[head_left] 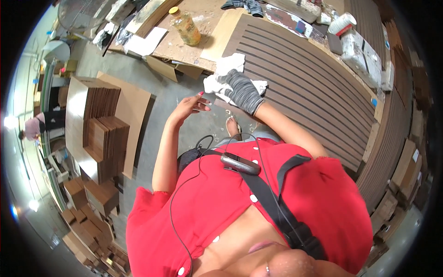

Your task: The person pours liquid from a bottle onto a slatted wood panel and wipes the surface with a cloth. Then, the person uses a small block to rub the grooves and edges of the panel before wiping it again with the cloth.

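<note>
My right hand (242,91), in a grey knit glove, is closed on a crumpled white cloth (229,64) and presses it at the left end of a brown panel (300,69). Dark parallel strips run along that panel. Part of the cloth bunches out around the glove, and my fingertips are hidden in it. Bare and empty, my left hand (190,107) hangs in the air just left of the cloth, its fingers loosely apart.
A jar (185,27) with a yellow lid stands on the worn bench (207,30). White wrapped blocks (362,57) lie along the panel's far side. Stacked brown boards (99,120) stand on the floor at left. Another person (37,126) is at the far left.
</note>
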Demonstrator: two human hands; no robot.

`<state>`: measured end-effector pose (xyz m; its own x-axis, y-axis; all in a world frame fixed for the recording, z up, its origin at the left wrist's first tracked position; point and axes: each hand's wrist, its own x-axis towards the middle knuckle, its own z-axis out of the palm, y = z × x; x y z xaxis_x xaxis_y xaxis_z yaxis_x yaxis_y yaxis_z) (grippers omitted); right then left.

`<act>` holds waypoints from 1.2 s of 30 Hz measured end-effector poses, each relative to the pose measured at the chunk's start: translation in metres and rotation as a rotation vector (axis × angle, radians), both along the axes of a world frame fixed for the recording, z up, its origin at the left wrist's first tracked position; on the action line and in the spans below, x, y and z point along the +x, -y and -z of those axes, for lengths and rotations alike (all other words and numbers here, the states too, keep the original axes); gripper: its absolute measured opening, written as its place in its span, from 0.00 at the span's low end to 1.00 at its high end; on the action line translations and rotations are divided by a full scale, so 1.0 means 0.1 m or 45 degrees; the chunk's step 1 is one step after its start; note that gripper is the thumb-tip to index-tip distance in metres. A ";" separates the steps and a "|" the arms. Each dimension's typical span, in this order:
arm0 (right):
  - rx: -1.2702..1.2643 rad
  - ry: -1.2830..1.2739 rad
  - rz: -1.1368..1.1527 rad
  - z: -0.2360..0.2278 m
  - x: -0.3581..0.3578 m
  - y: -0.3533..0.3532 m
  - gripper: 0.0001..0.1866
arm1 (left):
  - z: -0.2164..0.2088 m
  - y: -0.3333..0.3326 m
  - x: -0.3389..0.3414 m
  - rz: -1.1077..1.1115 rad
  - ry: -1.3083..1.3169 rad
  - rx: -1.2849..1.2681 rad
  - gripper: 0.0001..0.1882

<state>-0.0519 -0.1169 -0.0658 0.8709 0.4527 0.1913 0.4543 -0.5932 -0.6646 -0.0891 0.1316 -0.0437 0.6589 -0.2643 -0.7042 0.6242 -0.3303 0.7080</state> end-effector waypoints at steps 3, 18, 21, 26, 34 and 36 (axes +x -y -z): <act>-0.092 0.085 -0.002 -0.04 -0.22 -0.04 0.14 | 0.08 -0.12 0.12 0.110 0.060 0.093 0.27; 0.359 0.020 1.146 0.31 -2.28 2.15 0.15 | 0.08 0.97 0.76 0.433 1.398 0.186 0.18; 0.681 0.216 1.672 0.32 -2.62 2.80 0.13 | 0.26 1.20 0.71 0.678 1.525 0.487 0.24; -1.187 -0.242 1.661 0.70 -2.44 2.34 0.11 | 0.43 1.55 0.69 0.897 1.472 0.877 0.32; 0.745 0.226 1.997 0.23 -2.89 2.77 0.20 | 0.51 1.41 0.64 0.880 1.577 0.978 0.32; 1.039 0.499 1.994 0.68 -3.41 3.94 0.22 | 0.42 1.54 0.60 0.927 1.548 0.970 0.33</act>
